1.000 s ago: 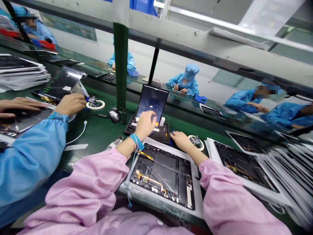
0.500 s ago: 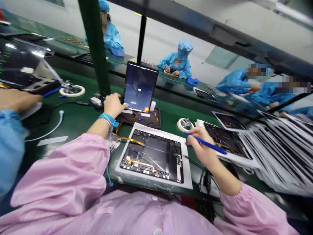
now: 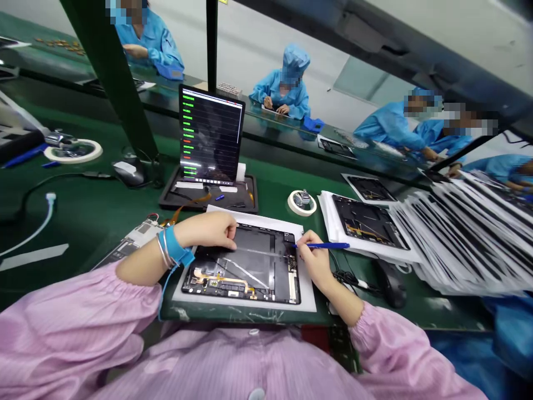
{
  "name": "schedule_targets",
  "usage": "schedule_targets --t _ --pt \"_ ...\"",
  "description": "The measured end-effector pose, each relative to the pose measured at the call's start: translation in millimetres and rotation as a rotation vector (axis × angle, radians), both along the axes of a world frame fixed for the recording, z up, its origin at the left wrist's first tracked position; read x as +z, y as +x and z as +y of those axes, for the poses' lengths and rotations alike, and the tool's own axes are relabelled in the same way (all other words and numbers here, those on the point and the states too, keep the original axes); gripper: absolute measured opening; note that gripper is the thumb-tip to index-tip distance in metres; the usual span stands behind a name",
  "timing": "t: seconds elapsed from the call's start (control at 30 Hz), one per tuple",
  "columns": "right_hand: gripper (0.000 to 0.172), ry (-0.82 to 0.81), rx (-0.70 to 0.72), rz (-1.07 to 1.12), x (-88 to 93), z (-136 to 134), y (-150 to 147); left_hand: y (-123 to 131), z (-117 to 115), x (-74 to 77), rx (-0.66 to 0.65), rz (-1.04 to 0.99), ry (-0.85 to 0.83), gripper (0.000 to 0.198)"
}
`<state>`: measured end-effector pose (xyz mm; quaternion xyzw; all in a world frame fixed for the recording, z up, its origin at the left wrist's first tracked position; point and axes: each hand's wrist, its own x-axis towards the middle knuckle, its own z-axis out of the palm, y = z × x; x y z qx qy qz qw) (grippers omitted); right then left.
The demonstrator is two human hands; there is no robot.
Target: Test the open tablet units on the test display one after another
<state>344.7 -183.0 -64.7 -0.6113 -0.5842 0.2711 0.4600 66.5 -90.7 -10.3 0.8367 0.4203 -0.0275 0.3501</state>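
Note:
An opened tablet housing (image 3: 254, 261), black inside with orange flex cables and a pale strip, lies on a white sheet (image 3: 308, 297) in front of me. My left hand (image 3: 210, 229) is over its upper left part, fingers curled in and thumb close to them; what they hold, if anything, is hidden. A blue wristband (image 3: 170, 249) with a cord is on that wrist. At the housing's right edge my right hand (image 3: 315, 260) is closed around a slim blue pen-like tool (image 3: 331, 245), which points left. Behind the housing stands a lit screen (image 3: 211, 136) showing green and red lines of text.
A black tray (image 3: 166, 194) holds the screen. Left are a circuit board (image 3: 137, 239), a mouse (image 3: 130, 172) and a tape roll (image 3: 77, 151). Right are another tape roll (image 3: 300, 203), a second housing (image 3: 368, 222) and stacked sheets (image 3: 453, 239). Co-workers in blue sit beyond the glass shelf.
My left hand has moved from the screen's lower corner down to the housing. My right hand has come left to the housing's edge. The screen now shows text lines; the neighbour's arm has left view.

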Motion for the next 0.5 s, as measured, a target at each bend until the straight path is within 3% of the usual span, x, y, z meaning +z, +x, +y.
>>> schedule_targets --t 0.1,0.27,0.5 --pt "0.014 0.000 0.023 -0.039 0.1 0.5 0.6 0.1 0.1 1.8 -0.020 0.041 -0.023 0.023" --pt "0.014 0.016 0.027 -0.095 -1.4 3.7 0.3 0.2 -4.0 6.4 -0.002 0.083 -0.225 0.018" --pt "0.016 0.028 0.064 -0.091 3.3 -1.7 2.5 -1.7 1.9 4.4 -0.025 0.044 -0.197 0.014"
